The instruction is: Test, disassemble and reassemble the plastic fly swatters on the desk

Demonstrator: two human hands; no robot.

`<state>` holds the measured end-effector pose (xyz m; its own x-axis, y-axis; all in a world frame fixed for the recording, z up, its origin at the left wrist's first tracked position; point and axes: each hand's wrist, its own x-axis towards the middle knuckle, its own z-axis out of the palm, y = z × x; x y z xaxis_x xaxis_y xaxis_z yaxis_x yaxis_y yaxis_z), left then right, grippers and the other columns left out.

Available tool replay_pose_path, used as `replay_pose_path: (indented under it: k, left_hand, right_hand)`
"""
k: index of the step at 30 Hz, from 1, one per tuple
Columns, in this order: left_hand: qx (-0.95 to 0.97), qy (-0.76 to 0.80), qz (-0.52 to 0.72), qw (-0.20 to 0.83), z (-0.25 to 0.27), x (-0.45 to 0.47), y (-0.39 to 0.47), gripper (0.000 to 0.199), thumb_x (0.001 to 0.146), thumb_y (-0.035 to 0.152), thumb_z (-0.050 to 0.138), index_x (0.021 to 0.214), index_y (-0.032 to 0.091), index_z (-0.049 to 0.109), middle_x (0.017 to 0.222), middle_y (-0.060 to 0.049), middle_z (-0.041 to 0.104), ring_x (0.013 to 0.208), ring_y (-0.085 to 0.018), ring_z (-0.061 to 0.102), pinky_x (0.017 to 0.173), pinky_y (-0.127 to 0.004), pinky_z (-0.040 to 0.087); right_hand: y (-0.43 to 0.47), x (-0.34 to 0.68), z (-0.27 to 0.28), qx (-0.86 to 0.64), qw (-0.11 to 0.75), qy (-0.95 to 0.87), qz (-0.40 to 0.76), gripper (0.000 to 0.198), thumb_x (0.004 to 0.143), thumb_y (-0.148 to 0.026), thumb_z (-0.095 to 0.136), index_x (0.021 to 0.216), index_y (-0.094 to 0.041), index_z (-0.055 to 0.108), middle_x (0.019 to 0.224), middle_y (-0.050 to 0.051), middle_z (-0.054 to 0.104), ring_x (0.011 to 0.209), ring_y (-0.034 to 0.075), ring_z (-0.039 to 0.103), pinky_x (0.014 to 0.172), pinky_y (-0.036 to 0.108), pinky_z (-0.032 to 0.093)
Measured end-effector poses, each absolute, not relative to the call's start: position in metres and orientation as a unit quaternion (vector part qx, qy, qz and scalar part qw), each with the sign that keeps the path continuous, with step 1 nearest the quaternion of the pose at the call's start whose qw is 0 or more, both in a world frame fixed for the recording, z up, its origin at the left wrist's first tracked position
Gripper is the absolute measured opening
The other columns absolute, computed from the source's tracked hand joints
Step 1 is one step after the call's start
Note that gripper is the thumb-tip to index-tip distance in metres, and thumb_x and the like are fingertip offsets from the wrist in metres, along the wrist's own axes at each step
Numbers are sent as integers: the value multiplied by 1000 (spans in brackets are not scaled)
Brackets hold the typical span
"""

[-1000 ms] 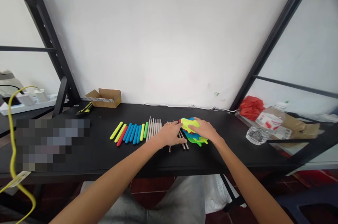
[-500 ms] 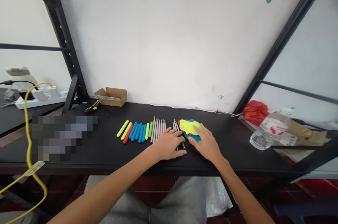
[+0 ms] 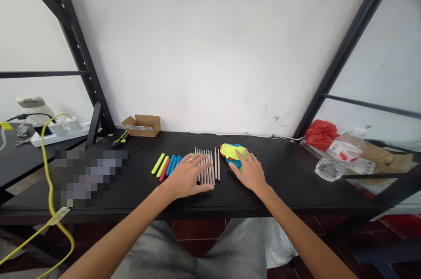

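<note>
The left hand [image 3: 187, 178], fingers spread, partly covers slim grey rods [image 3: 215, 166], long axes pointing wallward; the right hand [image 3: 251, 173], farther from them, spreads over flat yellow-and-blue mesh pieces [image 3: 233, 152].

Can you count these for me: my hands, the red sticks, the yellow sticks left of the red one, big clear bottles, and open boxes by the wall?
Hands: 2 (left hand, right hand)
Red stick: 1
Yellow sticks left of it: 2
Big clear bottle: 1
Open box by the wall: 1
Total: 7
</note>
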<state>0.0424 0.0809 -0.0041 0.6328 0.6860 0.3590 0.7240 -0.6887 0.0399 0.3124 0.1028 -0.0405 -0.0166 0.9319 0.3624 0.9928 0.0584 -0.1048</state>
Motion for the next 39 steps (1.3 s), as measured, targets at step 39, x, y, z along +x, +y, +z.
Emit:
replay_pose_path:
  k: [39]
  left_hand:
    - [-736,-667,-113,30,-45,-85,64,93,80,82,23,150,21,31,158,-8,23,144,-38,17,114,-54,18]
  right_hand:
    - [86,341,-52,-706,184,-674,-112,74,89,-70,26,152,-30,24,152,15,35,133,39,39,100,48,37]
